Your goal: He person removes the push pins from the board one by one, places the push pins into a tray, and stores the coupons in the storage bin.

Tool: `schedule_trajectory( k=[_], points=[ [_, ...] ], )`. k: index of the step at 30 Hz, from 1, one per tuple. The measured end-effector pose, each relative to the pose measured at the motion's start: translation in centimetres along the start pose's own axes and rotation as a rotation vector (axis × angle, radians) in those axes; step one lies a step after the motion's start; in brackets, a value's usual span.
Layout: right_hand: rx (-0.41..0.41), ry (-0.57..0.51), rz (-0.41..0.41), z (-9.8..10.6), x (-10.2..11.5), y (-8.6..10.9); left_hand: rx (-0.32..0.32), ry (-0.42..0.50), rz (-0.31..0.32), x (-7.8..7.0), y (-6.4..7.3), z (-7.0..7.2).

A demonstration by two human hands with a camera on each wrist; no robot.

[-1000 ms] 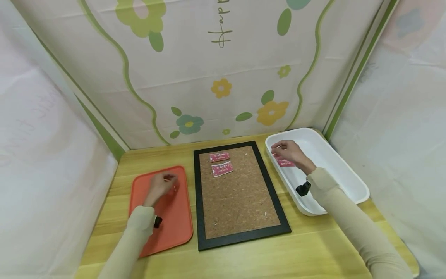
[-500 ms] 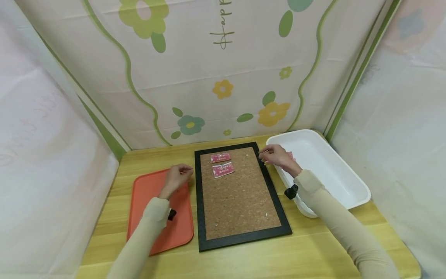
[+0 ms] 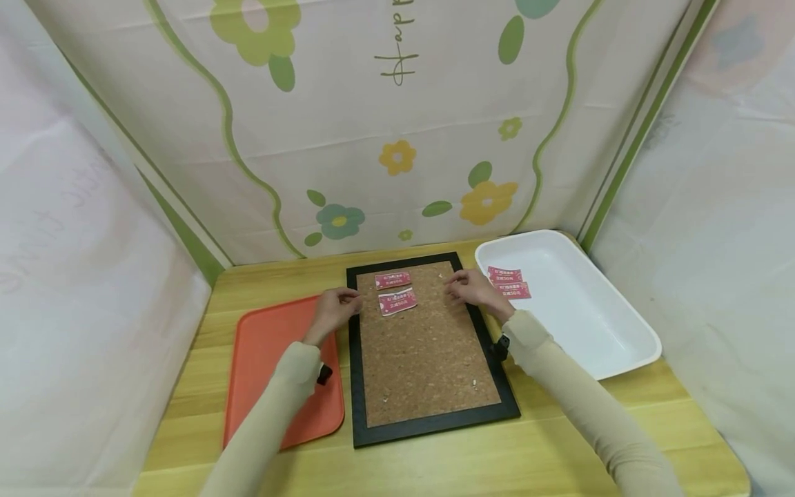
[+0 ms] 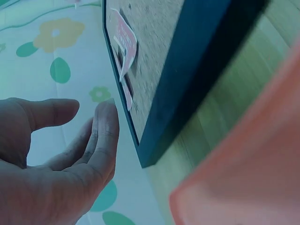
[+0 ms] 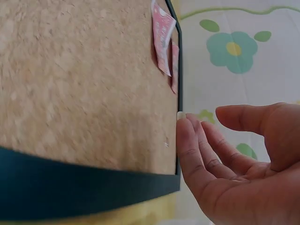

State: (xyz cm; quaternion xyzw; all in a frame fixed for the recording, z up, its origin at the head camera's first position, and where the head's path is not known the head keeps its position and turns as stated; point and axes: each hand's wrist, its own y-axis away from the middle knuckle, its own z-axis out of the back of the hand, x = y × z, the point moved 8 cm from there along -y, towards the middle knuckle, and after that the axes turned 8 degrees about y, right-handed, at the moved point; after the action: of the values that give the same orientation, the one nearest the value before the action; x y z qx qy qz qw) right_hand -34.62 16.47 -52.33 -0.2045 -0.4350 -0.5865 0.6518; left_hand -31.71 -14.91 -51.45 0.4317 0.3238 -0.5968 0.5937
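Observation:
A black-framed cork board (image 3: 428, 373) lies on the table. Two pink printed coupons, an upper one (image 3: 393, 279) and a lower one (image 3: 398, 302), are on its upper left part. My left hand (image 3: 335, 310) is over the board's left frame, beside the coupons. In the left wrist view that hand (image 4: 70, 173) has thumb and fingers apart with nothing between them. Over the board's upper right corner is my right hand (image 3: 475, 287). Its loosely bent fingers (image 5: 190, 145) and thumb stand apart in the right wrist view, holding nothing. The lower coupon (image 5: 162, 37) bulges up from the cork.
A white tray (image 3: 596, 304) on the right contains two more pink coupons (image 3: 509, 283). To the left lies an orange-red tray (image 3: 261, 352). Small shiny pins, such as one (image 3: 475, 384) at lower right, dot the cork. A flowered cloth (image 3: 348, 138) hangs behind the table.
My left hand has moved right, from over the orange-red tray to the board's left frame. My right hand has moved left from the white tray to the board, uncovering the coupons there.

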Motion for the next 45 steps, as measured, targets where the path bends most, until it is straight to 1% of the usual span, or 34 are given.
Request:
schedule_trajectory(
  k=[4, 10, 12, 18, 21, 27, 30, 35, 39, 45],
  points=[
    [0.011, -0.044, -0.043, -1.0, -0.9, -0.4, 0.021, 0.001, -0.011, -0.5, -0.6, -1.2],
    [0.064, -0.103, -0.057, -2.6, -1.3, -1.0, 0.024, -0.006, -0.028, -1.1, -1.5, -2.6],
    [0.068, -0.111, -0.063, -2.9, -1.5, -1.2, 0.029, 0.008, -0.019, -1.2, -1.7, -3.1],
    [0.066, -0.146, -0.09, -3.5, -1.7, -1.8, 0.036, 0.078, 0.049, -0.7, -2.5, -4.6],
    [0.073, -0.175, -0.1, -4.0, -1.5, -2.0, 0.035, 0.092, 0.063, -0.6, -2.8, -5.1],
    [0.091, -0.207, -0.128, -5.1, -1.1, -2.5, 0.033, 0.078, 0.074, -0.2, -3.2, -5.7],
    [0.091, -0.232, -0.147, -5.5, -1.1, -2.6, 0.032, 0.085, 0.075, 0.0, -3.3, -5.9],
    [0.071, -0.262, -0.154, -5.8, -0.9, -2.9, 0.031, 0.115, 0.074, 0.1, -3.6, -6.1],
    [0.055, -0.284, -0.151, -6.3, -0.9, -3.4, 0.018, 0.1, 0.074, 0.1, -3.8, -6.2],
    [0.034, -0.309, -0.173, -7.0, -0.9, -4.0, -0.004, 0.097, 0.078, 0.0, -4.2, -6.3]
  ],
)
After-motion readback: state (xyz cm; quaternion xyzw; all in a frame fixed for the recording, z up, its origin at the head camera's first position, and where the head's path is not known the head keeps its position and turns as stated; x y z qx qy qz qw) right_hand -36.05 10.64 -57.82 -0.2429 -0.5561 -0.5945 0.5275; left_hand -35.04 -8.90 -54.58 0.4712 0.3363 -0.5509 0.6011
